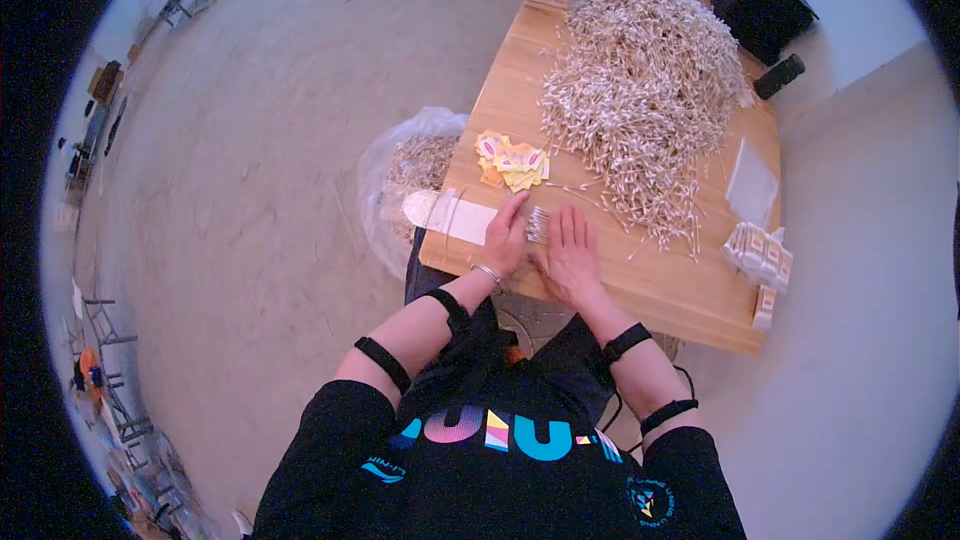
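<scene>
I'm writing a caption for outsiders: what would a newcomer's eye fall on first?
Probably the huge heap of cotton swabs covering much of the wooden table's far part. Next, the small bundle of swabs between the left hand and right hand, with yellow cards just beyond.

One left hand (506, 240), one right hand (572, 256), one worktop (665, 292)
One large heap of cotton swabs (640, 90), one small bundle of swabs (537, 225), single swabs beyond counting; one swab-filled clear bag (373, 162), one black box (760, 0), one dark cylinder (780, 77). Worn are one bracelet (490, 277) and four black straps (627, 342). The yellow cards (517, 162) and white packets (757, 253) overlap too much to number.
</scene>
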`<state>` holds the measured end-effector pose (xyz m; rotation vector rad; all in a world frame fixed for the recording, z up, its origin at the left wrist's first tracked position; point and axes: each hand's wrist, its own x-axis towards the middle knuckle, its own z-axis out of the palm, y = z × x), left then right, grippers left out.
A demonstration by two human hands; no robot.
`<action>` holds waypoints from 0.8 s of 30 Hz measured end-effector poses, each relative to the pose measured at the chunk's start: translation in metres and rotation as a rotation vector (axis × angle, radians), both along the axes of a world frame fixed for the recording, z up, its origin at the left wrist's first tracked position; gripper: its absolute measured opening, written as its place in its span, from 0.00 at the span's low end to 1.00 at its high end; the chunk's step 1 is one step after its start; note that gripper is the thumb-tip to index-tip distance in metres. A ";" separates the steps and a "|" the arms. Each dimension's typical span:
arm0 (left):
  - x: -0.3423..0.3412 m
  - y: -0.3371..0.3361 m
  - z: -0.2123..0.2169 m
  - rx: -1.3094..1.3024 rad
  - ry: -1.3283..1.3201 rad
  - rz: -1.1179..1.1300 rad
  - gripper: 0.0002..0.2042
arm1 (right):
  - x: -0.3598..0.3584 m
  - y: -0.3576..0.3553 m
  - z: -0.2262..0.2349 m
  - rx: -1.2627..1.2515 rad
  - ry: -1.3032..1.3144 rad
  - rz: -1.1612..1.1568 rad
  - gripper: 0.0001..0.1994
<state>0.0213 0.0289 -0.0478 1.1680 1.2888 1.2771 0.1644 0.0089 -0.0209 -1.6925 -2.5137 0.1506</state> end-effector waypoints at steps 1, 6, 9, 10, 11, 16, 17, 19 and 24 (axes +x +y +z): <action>0.000 0.001 0.003 -0.032 -0.040 0.001 0.19 | 0.001 0.001 0.002 -0.011 0.023 -0.014 0.38; 0.006 0.009 0.010 -0.013 -0.085 0.007 0.19 | 0.012 0.001 -0.015 0.091 0.640 -0.263 0.30; 0.006 0.009 0.006 0.009 -0.024 0.024 0.19 | 0.006 0.008 -0.019 0.062 0.880 -0.380 0.27; 0.007 0.008 0.003 0.012 0.013 0.024 0.19 | 0.003 0.011 -0.020 0.053 0.927 -0.417 0.27; 0.008 0.008 0.001 0.021 0.001 0.013 0.19 | -0.002 0.014 -0.021 0.042 0.974 -0.404 0.26; 0.011 0.006 -0.004 0.083 -0.003 -0.021 0.19 | -0.024 0.025 -0.022 0.022 1.110 -0.321 0.26; 0.009 0.006 -0.007 0.060 -0.050 0.004 0.18 | -0.027 0.025 -0.019 0.029 1.132 -0.339 0.26; 0.011 0.006 -0.007 0.012 -0.151 0.044 0.18 | -0.029 0.023 -0.015 0.049 1.171 -0.387 0.26; 0.008 0.013 0.002 0.015 -0.159 0.080 0.18 | -0.022 0.026 -0.022 0.004 0.774 -0.368 0.21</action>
